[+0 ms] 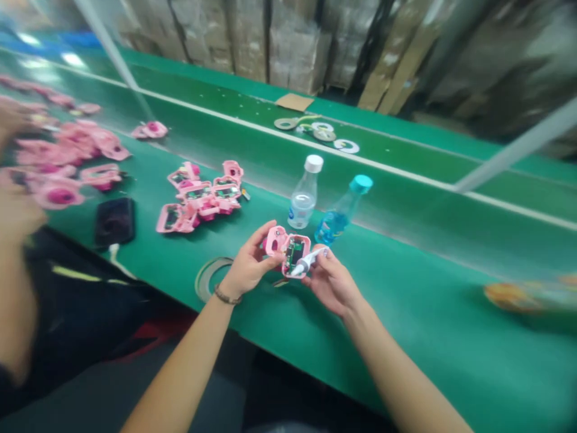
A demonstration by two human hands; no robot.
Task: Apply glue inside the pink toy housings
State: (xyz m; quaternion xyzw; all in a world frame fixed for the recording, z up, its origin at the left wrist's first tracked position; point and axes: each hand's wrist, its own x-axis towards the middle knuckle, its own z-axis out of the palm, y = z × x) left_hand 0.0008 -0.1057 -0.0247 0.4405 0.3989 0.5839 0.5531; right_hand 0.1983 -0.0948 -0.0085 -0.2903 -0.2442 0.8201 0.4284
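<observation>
The left hand (252,264), a beaded bracelet (228,294) at its wrist, grips an opened pink case (309,245) between thumb and fingers, holding it above the green table (406,325). The case shows a green circuit board (295,248) in its squarish half, with a smaller pink part (274,240) folded out beside it on the left hand's side. The right hand (333,279) pinches a small white tube (307,261), its tapered nozzle pointing down and leftward over the lower edge of the case.

Just beside the left wrist, a flat roll of tape (199,281) lies on the table. Farther left rests a dark phone (115,221) with a white cable (118,258) running from its near end, close to a co-worker's arm (15,288).

Beyond the hands stand two bottles — a clear one (303,201) with a white cap and a blue one (336,222), tilted in view, with a turquoise cap. To their left sits a cluster of opened pink cases (198,195), and past the phone a larger heap of pink parts (76,144). At the far right is something orange (514,297), too blurred to name.

Across a pale rail (270,132), flat rings (322,128) and a cardboard piece (294,102) lie on a green surface — behind it, stacked boxes (297,54).
</observation>
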